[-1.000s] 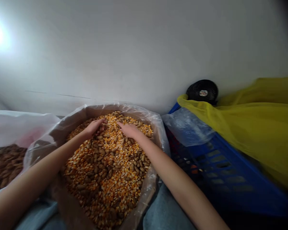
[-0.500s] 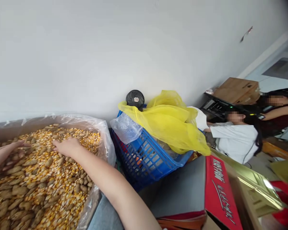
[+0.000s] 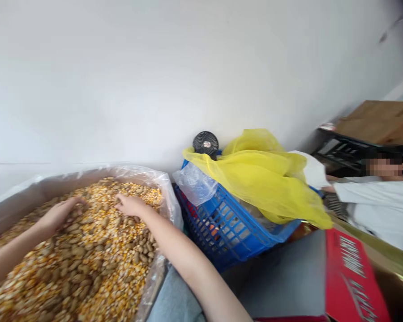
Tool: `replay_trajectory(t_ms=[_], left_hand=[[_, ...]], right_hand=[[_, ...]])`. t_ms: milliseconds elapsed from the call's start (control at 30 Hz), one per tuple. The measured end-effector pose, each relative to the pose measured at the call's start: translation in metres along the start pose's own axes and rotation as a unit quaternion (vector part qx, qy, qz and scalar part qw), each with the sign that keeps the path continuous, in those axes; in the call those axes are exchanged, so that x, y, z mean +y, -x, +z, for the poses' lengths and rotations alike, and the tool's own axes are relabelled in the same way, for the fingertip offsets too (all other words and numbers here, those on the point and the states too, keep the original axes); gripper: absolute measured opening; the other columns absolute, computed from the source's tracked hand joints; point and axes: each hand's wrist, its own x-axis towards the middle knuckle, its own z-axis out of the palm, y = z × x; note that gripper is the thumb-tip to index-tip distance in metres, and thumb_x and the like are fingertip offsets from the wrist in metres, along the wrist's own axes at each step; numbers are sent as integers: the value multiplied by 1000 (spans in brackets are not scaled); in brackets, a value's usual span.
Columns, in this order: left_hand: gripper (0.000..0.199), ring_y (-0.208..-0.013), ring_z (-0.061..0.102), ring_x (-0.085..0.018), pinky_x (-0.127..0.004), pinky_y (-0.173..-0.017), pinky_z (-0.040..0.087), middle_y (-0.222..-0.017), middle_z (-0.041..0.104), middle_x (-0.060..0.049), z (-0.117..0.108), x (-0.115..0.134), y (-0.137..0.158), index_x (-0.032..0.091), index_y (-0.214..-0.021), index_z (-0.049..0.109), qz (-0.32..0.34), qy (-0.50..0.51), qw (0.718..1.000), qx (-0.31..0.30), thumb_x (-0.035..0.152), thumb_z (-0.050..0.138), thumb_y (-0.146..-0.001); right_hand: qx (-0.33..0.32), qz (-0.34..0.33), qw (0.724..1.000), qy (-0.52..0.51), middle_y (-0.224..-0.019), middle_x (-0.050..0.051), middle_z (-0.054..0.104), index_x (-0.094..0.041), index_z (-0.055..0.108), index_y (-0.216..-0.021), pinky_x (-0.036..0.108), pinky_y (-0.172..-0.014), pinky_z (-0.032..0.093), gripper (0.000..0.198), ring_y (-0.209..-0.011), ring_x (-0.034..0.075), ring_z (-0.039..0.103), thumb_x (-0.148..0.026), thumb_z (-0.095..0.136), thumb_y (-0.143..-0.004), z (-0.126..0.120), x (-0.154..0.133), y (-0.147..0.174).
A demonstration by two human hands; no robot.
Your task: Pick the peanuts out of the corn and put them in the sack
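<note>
A plastic-lined box (image 3: 53, 183) is filled with yellow corn kernels (image 3: 117, 268) and unshelled peanuts (image 3: 77, 277). My left hand (image 3: 62, 214) is over the heap, palm down, its fingers loosely bent and apart above some peanuts. The undersides of those fingers are partly hidden. To its right, my right hand (image 3: 131, 205) touches the surface of the corn near the far side. Thumb and fingers are apart there, pointing left, with nothing visible held between them. Peanuts lie thickest nearer me and below the right wrist.
Right of the box stands a blue plastic basket (image 3: 235, 232), with yellow mesh (image 3: 262, 179), a clear plastic bag (image 3: 196, 183) and a small black fan (image 3: 205, 144) on it. A red and grey carton (image 3: 352, 273) is nearer. A person in white (image 3: 386, 210) sits at far right.
The view has swung left, so everything appears further right. My left hand has drawn its fingers in from a wider spread. My right hand stays low on the corn.
</note>
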Motion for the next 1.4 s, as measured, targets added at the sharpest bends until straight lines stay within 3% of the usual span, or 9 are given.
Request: replay_trajectory(t_ms=[67,233,433,600,867,1133,1400], left_hand=[[26,-33,27,-5,-15,-31,19,-45,41,6,0,3,6,21,-76,53,-2,77,996,-47,43,43,-68],[26,-30,29,-5,-15,-28,18,-48,46,3,0,4,9,17,-72,53,16,130,990,-46,42,48,-66],[31,-30,30,-5,-15,-28,19,-49,46,2,-2,3,7,16,-72,53,15,158,985,-63,46,48,-68],[35,-32,31,-5,-16,-28,20,-51,46,2,-5,-1,4,16,-76,54,12,171,983,-68,50,47,-69],[38,-33,31,-5,-16,-28,21,-53,46,2,-3,-5,2,15,-77,54,21,144,987,-63,51,45,-69],[40,-35,32,-5,-16,-29,22,-54,46,2,-3,-6,0,15,-79,53,19,117,991,-62,53,43,-69],[39,-35,31,-5,-16,-30,20,-54,45,3,-3,-4,2,16,-78,52,17,110,992,-64,52,43,-67]], right_hand=[[49,69,979,-185,-82,1,59,-23,49,-97,29,-67,39,34,-79,20,54,-34,59,-67,2,4,0],[61,94,922,-371,-58,-4,48,-21,46,-86,19,-46,32,21,-50,10,44,-26,54,-68,10,6,-8],[45,108,800,-589,-55,-4,43,-19,38,-72,15,-36,22,21,-41,6,34,-40,41,-68,0,3,-7],[17,85,703,-706,-56,-2,45,-18,41,-70,14,-34,21,20,-41,6,36,-38,39,-67,-9,3,-2],[10,96,588,-803,-54,-4,46,-18,46,-70,13,-30,18,21,-40,5,39,-38,52,-70,-6,1,-3],[26,91,554,-827,-59,0,52,-16,49,-69,12,-29,25,21,-45,7,46,-37,49,-74,-5,0,-2],[31,87,569,-817,-66,2,55,-16,49,-71,11,-30,27,19,-44,5,45,-35,53,-74,-3,0,-3]])
